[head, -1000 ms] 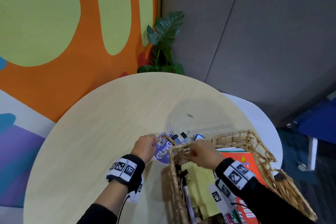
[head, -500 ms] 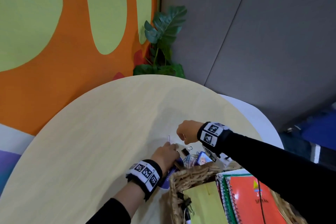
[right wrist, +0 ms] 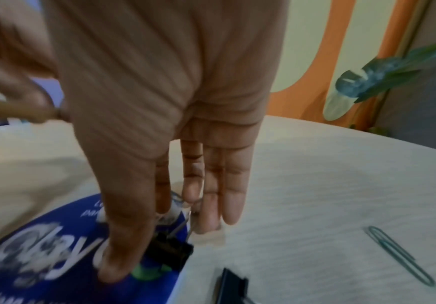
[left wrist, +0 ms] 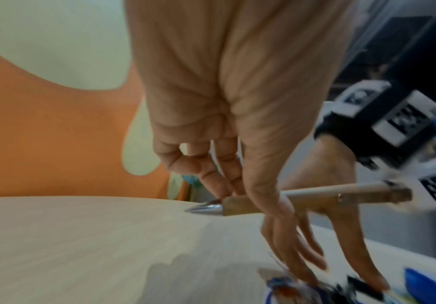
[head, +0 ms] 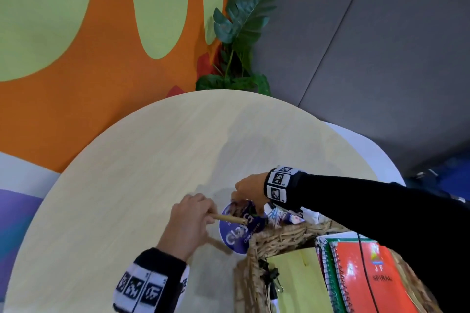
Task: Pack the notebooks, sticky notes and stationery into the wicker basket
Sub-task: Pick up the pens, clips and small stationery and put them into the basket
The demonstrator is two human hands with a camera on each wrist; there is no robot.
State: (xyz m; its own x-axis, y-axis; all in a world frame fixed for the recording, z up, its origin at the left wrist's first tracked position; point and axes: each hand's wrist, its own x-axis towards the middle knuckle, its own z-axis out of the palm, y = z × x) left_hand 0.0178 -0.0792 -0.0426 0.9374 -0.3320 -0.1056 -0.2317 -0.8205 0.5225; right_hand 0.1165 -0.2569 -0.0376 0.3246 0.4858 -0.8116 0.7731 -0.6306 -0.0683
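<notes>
My left hand (head: 207, 213) pinches a wooden pen (head: 230, 218) with a silver tip (left wrist: 206, 209), held level just above the table, left of the wicker basket (head: 279, 236). My right hand (head: 245, 202) reaches down onto a purple round lid (head: 236, 235). In the right wrist view its thumb and fingers (right wrist: 211, 201) pinch around a black binder clip (right wrist: 171, 253) lying on the lid. The basket holds a yellow sticky-note pad (head: 297, 282), an orange spiral notebook (head: 368, 279) and a green one beside it.
A second black binder clip (right wrist: 232, 286) and a green paper clip (right wrist: 398, 255) lie on the round wooden table (head: 127, 185) near my right hand. More small packets sit behind the basket rim. A potted plant (head: 241, 33) stands beyond the table's far edge.
My right hand left the basket, reached out over the table, then came back down onto the purple lid. My left hand now holds the wooden pen lifted off the table.
</notes>
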